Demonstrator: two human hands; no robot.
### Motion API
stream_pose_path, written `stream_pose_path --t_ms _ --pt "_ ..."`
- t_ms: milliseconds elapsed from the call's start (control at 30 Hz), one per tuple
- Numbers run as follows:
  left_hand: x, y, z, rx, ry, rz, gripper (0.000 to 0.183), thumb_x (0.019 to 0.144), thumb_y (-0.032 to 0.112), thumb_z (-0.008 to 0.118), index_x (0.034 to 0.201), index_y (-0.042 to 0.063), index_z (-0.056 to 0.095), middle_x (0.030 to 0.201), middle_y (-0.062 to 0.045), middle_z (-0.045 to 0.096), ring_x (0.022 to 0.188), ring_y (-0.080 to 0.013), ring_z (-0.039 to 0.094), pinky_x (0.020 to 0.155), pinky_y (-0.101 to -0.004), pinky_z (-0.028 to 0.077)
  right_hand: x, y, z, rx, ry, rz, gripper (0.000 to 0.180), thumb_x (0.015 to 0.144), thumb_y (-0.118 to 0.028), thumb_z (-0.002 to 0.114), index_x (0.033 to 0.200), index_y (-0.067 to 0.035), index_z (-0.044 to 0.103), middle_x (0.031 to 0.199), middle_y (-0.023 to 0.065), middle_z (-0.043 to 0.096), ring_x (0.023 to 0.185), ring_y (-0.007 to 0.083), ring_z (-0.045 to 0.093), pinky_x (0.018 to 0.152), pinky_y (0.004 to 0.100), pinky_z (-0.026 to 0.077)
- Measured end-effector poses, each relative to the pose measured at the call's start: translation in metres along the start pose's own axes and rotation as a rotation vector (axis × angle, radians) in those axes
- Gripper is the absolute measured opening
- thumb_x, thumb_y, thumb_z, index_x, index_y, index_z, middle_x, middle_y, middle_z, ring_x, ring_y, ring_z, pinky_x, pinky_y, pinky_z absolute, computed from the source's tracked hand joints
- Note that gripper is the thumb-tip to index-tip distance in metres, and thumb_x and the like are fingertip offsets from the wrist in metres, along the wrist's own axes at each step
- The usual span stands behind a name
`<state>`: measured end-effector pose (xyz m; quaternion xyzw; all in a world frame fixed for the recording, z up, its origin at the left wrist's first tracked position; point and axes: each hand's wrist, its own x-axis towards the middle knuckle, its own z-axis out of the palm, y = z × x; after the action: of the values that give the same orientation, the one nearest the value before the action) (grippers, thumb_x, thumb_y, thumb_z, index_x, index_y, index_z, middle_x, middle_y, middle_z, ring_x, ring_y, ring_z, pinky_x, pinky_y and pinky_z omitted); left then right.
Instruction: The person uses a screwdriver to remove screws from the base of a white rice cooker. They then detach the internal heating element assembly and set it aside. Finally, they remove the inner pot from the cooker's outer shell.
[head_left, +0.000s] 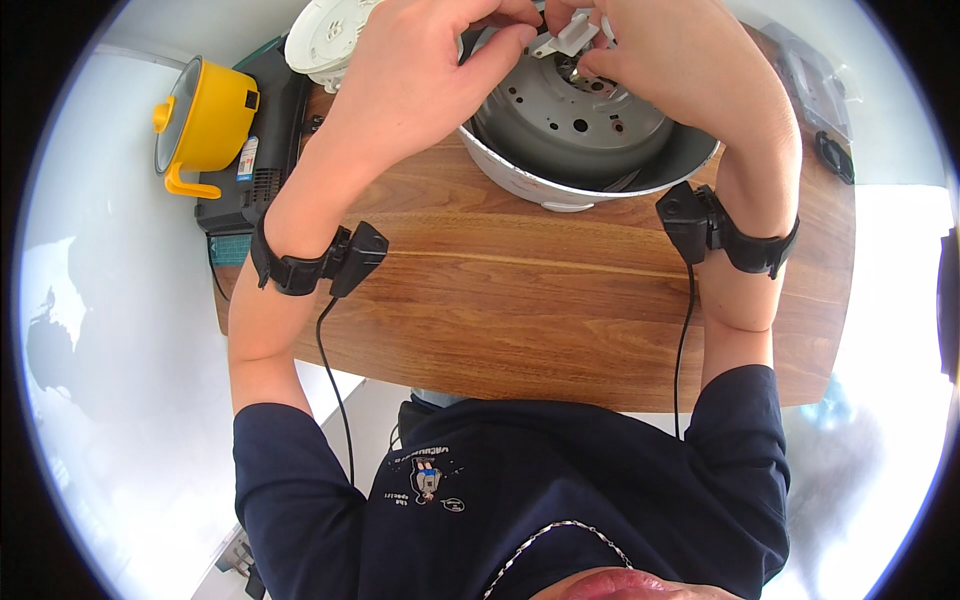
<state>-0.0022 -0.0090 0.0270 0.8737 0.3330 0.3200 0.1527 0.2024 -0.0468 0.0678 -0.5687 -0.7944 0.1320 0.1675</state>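
Observation:
A round metal appliance housing (525, 182) with a white outer wall lies at the top of the wooden table, its grey inner pan (540, 112) full of small holes facing up. Over its middle, my right hand (637, 60) has its fingers around a small white plastic bracket (574, 37); its thumb is close to small metal parts at the central opening. My left hand (450, 67) reaches over the left side of the housing, thumb and forefinger almost together near a small dark piece. Whether it grips that piece is unclear. Some fingertips are cut off by the picture's top edge.
Left of the hands lies a round white plastic cover (322, 37). Farther left, a yellow pot with a lid (217, 112) is beside a black case (244, 202) on a green mat (229, 250). A clear plastic tray (817, 86) and a black object (834, 157) lie at the right edge.

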Motion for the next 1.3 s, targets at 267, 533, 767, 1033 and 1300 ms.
stream_pose_path --t_ms 267,533,767,1033,1300 --pt "0.009 0.008 -0.007 0.056 -0.213 0.059 0.016 0.083 0.005 0.076 0.097 0.001 0.070 0.094 -0.015 0.067 0.093 -0.0336 0.064 0.082 -0.0411 0.052 -0.001 0.003 0.002 -0.021 0.007 -0.028 0.024 0.079 -0.003 0.069 0.101 -0.009 0.075 0.089 0.0158 0.074 0.086 0.0370 0.071 0.079 0.0444 0.054" --pt "0.011 0.001 -0.003 0.051 -0.249 0.059 0.014 0.084 0.005 0.075 0.096 0.000 0.070 0.095 -0.016 0.063 0.097 -0.0340 0.062 0.084 -0.0416 0.051 0.000 0.006 0.006 -0.004 0.004 -0.020 0.022 0.080 -0.003 0.069 0.100 -0.008 0.075 0.087 0.0150 0.074 0.086 0.0366 0.071 0.080 0.0446 0.055" --pt "0.002 -0.003 -0.003 -0.001 -0.076 0.052 0.012 0.086 0.001 0.072 0.097 0.000 0.070 0.090 -0.014 0.064 0.079 -0.0295 0.062 0.068 -0.0364 0.049 -0.011 -0.005 0.002 -0.037 0.125 -0.115 0.025 0.079 -0.002 0.068 0.102 -0.009 0.076 0.087 0.0169 0.073 0.085 0.0376 0.071 0.077 0.0442 0.055" --pt "-0.001 -0.019 0.001 -0.073 0.147 0.257 0.010 0.087 0.001 0.072 0.098 0.001 0.070 0.090 -0.012 0.065 0.078 -0.0248 0.064 0.067 -0.0339 0.049 0.003 -0.002 -0.004 0.012 -0.045 0.005 0.027 0.079 -0.004 0.070 0.106 -0.009 0.076 0.091 0.0173 0.074 0.087 0.0374 0.071 0.080 0.0439 0.056" --pt "-0.069 -0.067 0.032 -0.511 0.412 -0.518 0.035 0.108 0.025 0.051 0.133 0.001 0.057 0.128 -0.010 0.062 0.121 -0.0203 0.059 0.106 -0.0379 0.046 0.007 0.010 0.003 0.010 -0.051 -0.016 0.026 0.081 -0.007 0.072 0.107 -0.007 0.076 0.093 0.0170 0.075 0.088 0.0360 0.072 0.082 0.0417 0.057"
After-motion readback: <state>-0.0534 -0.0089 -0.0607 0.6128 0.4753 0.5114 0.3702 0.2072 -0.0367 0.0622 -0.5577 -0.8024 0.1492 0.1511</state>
